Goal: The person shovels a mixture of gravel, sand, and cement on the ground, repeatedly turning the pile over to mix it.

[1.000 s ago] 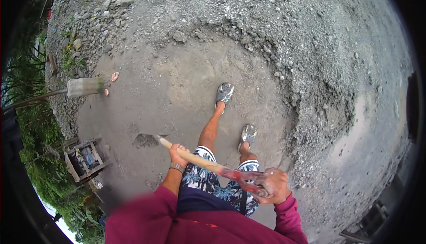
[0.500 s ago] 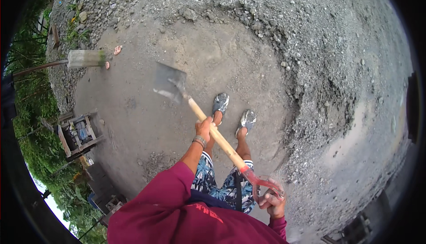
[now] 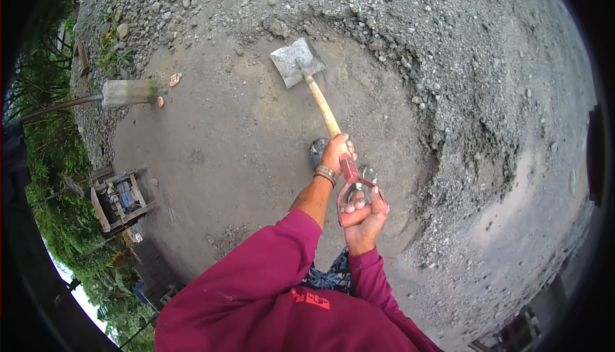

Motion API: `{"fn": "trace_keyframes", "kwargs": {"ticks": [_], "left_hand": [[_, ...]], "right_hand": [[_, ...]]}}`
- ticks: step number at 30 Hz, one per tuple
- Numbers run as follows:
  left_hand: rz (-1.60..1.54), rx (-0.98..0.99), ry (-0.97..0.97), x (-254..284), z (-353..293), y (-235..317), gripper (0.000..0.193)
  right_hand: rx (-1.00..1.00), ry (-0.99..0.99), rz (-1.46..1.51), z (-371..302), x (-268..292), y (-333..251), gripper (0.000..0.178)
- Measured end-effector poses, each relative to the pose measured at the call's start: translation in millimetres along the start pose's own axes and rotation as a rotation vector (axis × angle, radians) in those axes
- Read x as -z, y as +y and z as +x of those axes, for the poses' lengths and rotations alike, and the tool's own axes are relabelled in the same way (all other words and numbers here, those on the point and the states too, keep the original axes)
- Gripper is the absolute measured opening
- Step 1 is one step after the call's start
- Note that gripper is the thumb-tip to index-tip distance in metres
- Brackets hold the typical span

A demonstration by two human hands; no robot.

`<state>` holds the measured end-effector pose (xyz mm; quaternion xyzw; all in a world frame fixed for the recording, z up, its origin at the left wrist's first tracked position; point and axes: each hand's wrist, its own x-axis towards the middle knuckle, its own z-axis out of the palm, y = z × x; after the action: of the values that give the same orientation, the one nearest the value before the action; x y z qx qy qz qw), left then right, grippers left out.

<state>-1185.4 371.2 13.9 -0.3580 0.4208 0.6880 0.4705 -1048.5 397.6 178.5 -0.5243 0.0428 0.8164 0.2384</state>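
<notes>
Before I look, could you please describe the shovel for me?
Find the gravel bank curving around flat grey ground. Inside that curve, the shovel runs from the right hand through the left hand. Its pale wooden shaft, with metal blade and red handle, sets it apart from the dark shoes.

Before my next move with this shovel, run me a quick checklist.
1. Left hand on the wooden shaft: ok, wrapped around it where it meets the red D-handle.
2. Right hand on the D-handle: ok, fingers curled around its crossbar.
3. Shovel blade unloaded: ok, no heap shows on it.
4. Blade away from the left shoe: ok, well ahead.
5. Blade touching the ground: cannot tell.
</notes>
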Motion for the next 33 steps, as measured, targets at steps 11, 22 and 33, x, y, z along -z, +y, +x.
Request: {"fn": "trace_keyframes", "kwargs": {"ticks": [11,22,33], "left_hand": [[0.085,0.173,0.119,-57,-3,76,0.013],[0.099,0.014,0.152,-20,112,123,0.014],[0.105,0.013,0.088,-14,156,115,0.017]], "right_hand": [[0.039,-0.061,0.022,4,-112,-7,0.019],[0.046,-0.048,-0.215,124,-92,45,0.048],[0.138,-0.091,-0.364,170,-100,23,0.044]]}}
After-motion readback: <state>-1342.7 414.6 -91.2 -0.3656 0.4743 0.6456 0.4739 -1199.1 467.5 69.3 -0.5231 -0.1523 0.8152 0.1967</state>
